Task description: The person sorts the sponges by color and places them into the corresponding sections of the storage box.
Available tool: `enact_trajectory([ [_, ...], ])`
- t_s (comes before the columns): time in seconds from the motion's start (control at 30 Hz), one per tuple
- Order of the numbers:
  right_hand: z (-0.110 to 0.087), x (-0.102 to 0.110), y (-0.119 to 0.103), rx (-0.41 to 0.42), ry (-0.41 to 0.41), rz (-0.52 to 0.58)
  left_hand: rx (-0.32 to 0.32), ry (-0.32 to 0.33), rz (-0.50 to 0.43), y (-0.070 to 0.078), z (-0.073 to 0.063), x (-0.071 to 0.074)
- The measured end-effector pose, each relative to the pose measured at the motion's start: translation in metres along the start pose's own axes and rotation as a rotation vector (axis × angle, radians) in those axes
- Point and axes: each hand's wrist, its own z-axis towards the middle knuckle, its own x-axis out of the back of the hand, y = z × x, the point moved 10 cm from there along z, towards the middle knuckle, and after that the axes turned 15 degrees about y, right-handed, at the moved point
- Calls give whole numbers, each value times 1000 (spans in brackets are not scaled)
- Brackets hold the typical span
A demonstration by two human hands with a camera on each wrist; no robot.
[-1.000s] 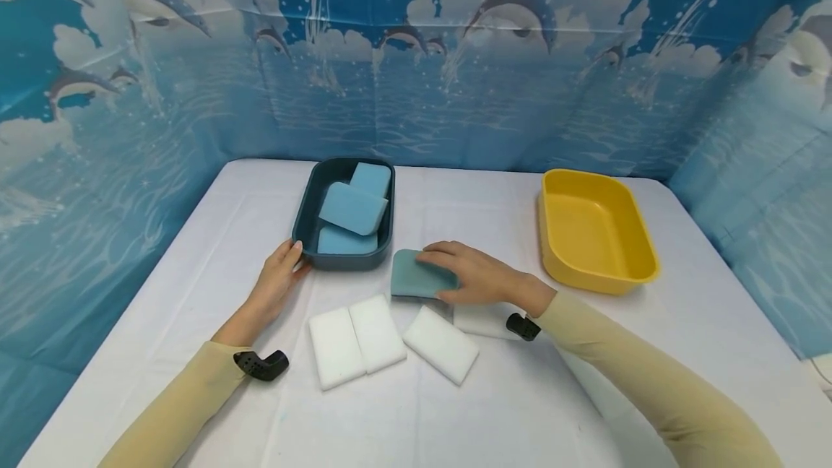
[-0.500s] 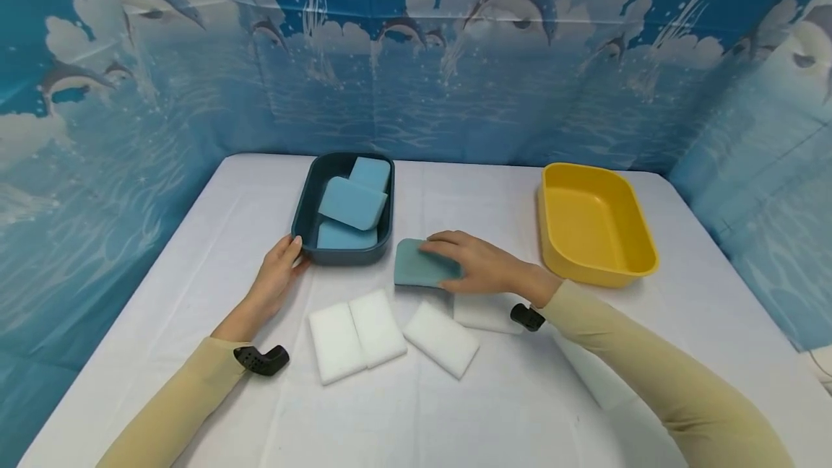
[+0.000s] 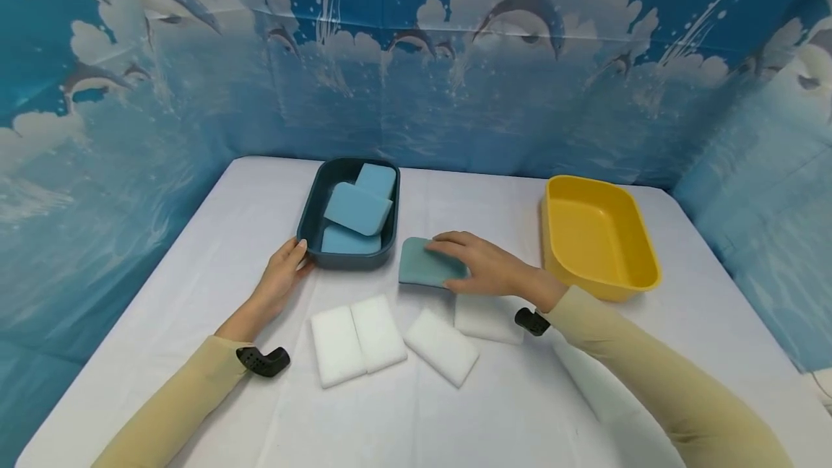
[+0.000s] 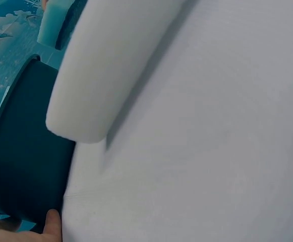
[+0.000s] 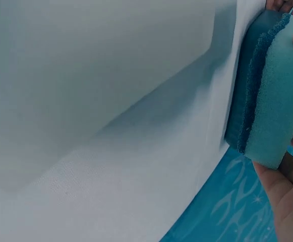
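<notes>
My left hand (image 3: 276,280) grips the near left corner of a dark blue plastic tub (image 3: 351,261), thumb at the rim. Several light blue sponges (image 3: 357,208) lie in that tub, partly overlapping. To its right, my right hand (image 3: 490,266) holds a blue-green sponge (image 3: 421,266) between thumb and fingers, with a shadow under it. The right wrist view shows the sponge's (image 5: 276,96) pale foam and darker scouring layer, in front of the tub (image 5: 244,85). In the left wrist view a fingertip (image 4: 52,222) touches the tub's lower edge.
Near the front lie several white sponge blocks: a side-by-side pair (image 3: 357,341), an angled one (image 3: 442,347), and one (image 3: 487,318) below my right hand. A yellow tub (image 3: 552,237) stands at the right. A dolphin-print curtain (image 3: 455,121) hangs behind the white-covered table (image 3: 364,425).
My right hand has drawn the blue-green sponge slightly right and away from the white blocks. My left hand stays at the dark tub's corner. The head view has shifted a little.
</notes>
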Motion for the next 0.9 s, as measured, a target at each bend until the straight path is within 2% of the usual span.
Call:
enact_trajectory([
  [0.2,0,6,2,6,47,-7,-15,-19,-24,0,2,-4],
  [0.37,2,10,2,18,92,-26,-15,-10,-19,3,2,-3],
  [0.6,4,16,-4,66,146,-26,-4,-6,-11,-1,-5,0],
  [0.8,12,27,-9,102,201,-30,-34,-10,-21,3,-4,-3],
  [0.9,16,26,-13,108,210,-27,-16,-5,-26,0,-4,-2],
])
